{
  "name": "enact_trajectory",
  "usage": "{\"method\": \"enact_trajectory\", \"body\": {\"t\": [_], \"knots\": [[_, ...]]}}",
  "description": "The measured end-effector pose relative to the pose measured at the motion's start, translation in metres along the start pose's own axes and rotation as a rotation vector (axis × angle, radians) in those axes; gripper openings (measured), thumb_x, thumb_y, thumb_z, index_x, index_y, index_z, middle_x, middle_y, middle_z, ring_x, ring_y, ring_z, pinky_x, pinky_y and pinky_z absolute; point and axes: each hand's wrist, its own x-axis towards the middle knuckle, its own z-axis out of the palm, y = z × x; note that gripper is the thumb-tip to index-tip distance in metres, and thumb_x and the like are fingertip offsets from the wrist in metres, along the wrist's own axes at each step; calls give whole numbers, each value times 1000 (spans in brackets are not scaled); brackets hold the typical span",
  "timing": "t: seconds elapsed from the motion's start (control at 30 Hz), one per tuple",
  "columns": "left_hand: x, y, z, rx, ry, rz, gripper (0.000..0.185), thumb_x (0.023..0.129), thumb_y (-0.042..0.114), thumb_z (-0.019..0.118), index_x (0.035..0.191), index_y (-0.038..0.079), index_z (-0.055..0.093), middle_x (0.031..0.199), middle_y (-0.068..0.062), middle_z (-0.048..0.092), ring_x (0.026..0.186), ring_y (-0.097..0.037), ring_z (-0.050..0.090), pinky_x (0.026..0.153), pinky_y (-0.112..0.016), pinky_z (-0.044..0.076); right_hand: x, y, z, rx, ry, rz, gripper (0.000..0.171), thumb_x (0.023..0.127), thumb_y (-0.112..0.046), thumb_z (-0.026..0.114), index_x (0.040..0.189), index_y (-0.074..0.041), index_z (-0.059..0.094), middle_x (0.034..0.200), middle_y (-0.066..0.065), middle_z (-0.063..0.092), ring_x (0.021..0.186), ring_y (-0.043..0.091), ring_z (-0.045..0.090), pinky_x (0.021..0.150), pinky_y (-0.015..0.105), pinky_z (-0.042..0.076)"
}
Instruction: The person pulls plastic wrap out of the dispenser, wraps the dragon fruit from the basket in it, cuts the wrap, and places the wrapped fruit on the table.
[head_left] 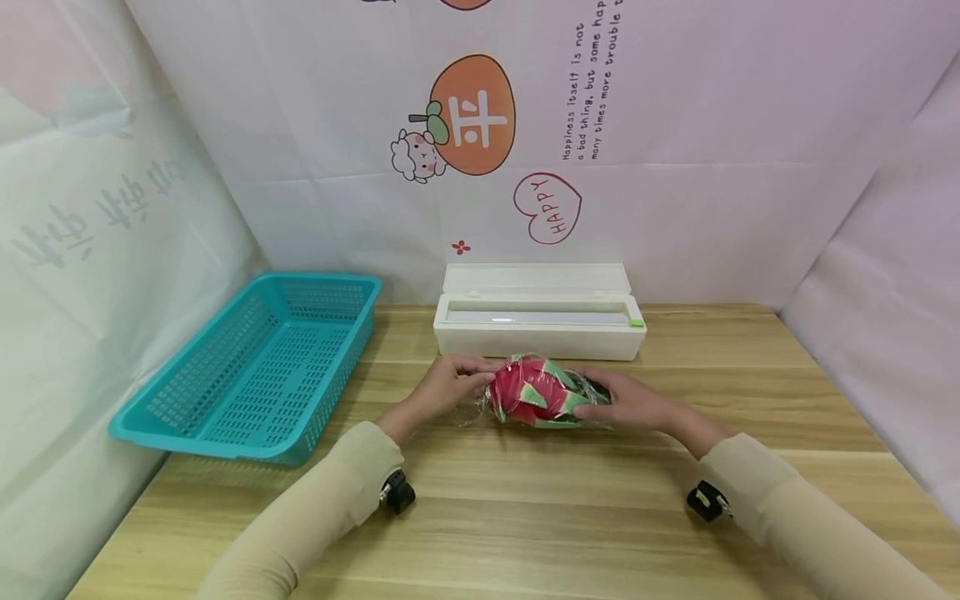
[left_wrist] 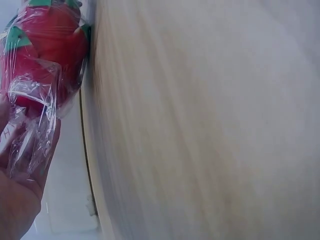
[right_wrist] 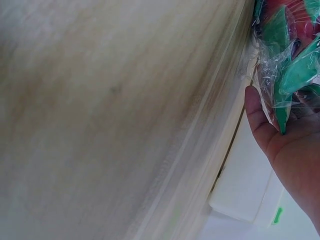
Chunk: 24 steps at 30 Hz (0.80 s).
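Note:
A red dragon fruit [head_left: 536,396] with green scales lies on the wooden table [head_left: 525,517], wrapped in clear cling film. My left hand [head_left: 450,385] grips its left end, where loose film bunches over my fingers. My right hand [head_left: 633,404] cups and grips its right end. In the left wrist view the wrapped dragon fruit [left_wrist: 45,45] sits above my left hand [left_wrist: 20,195], with film trailing over the fingers. In the right wrist view the green scales of the dragon fruit [right_wrist: 290,60] press against my right hand [right_wrist: 295,160].
A white cling film dispenser box [head_left: 538,321] with its lid up stands just behind the fruit, against the backdrop. A teal plastic basket [head_left: 315,277] sits at the left of the table. Printed sheets wall in the back and both sides.

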Motion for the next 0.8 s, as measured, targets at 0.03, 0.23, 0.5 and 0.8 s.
{"method": "enact_trajectory", "body": {"t": [0.03, 0.23, 0.5, 0.8], "knots": [[0, 0, 1, -11, 14, -12, 17, 92, 15, 67, 105, 11, 76, 110, 4, 71, 100, -12, 63, 78, -28, 54, 0, 0, 0, 4, -1, -4, 64, 94, -32, 66, 146, -5, 40, 126, 9, 55, 107, 23, 51, 92, 44, 44], [1, 2, 4, -94, 80, -49, 10, 89, 13, 72, 85, 5, 76, 100, -3, 73, 81, -16, 65, 64, -41, 57, 0, 1, 1, 8, 4, -10, 64, 93, -32, 66, 145, -5, 41, 125, 8, 55, 106, 23, 51, 91, 42, 45], [-5, -2, -1, -57, -30, -44, 19, 93, 21, 67, 110, 13, 72, 110, 1, 68, 91, -16, 62, 71, -31, 56, 0, 2, 1, -12, 12, 7, 64, 93, -34, 66, 145, -6, 41, 124, 8, 55, 105, 23, 51, 90, 42, 45], [-12, -6, -6, 162, -287, 39, 90, 69, 15, 90, 142, 29, 39, 136, 4, 49, 103, -17, 59, 86, -31, 51, 0, 0, 1, -7, 11, 0, 62, 93, -33, 66, 144, -6, 43, 122, 7, 56, 104, 23, 51, 89, 41, 46]]}}
